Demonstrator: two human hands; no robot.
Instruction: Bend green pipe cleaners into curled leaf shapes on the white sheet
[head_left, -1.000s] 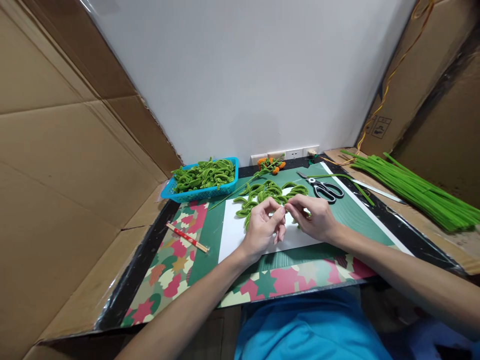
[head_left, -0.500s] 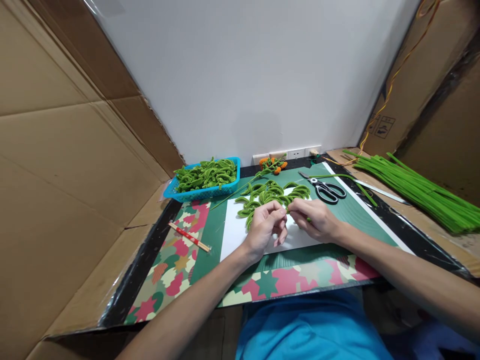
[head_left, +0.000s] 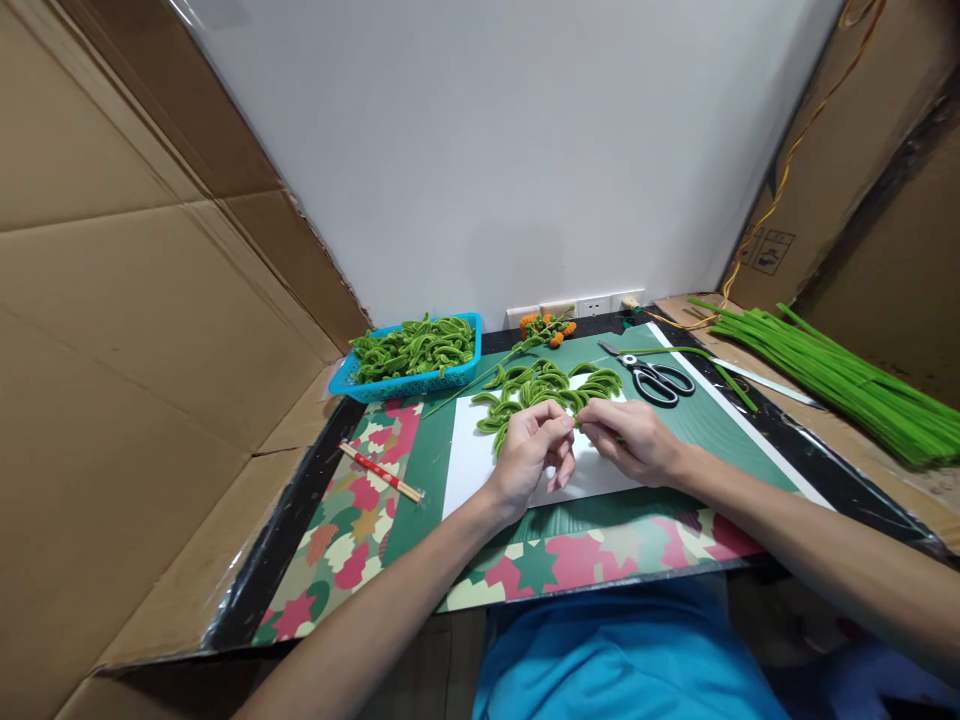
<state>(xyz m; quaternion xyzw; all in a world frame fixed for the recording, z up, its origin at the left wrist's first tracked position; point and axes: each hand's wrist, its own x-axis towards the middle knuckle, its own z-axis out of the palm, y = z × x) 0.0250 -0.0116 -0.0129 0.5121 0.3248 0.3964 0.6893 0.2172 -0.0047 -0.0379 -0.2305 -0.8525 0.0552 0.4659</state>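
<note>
Fingers [head_left: 556, 428] are pinched up tight on both sides for us, the tips nearly meeting above the white paper [head_left: 471, 482]. What we've got is a tiny green piece [head_left: 577, 423] right between those tips, and it looks like our left hand [head_left: 531, 460] and right hand [head_left: 636, 440] each have a grip on it. It's mostly hidden by our own knuckles, so we honestly can't tell which way its long axis runs. Neither hand is clearly nearer, since it sits smack in the gap between the two pinches.

Just past our fingertips, mostly off to the left, are the curled green leaves [head_left: 547, 382] spread on that paper, so our left hand is closer to most of them. Scissors [head_left: 642, 371] lie beyond our right hand, a blue basket [head_left: 420, 383] of similar leaves is farther left, and loose green stems [head_left: 832, 385] are well off to the right.
</note>
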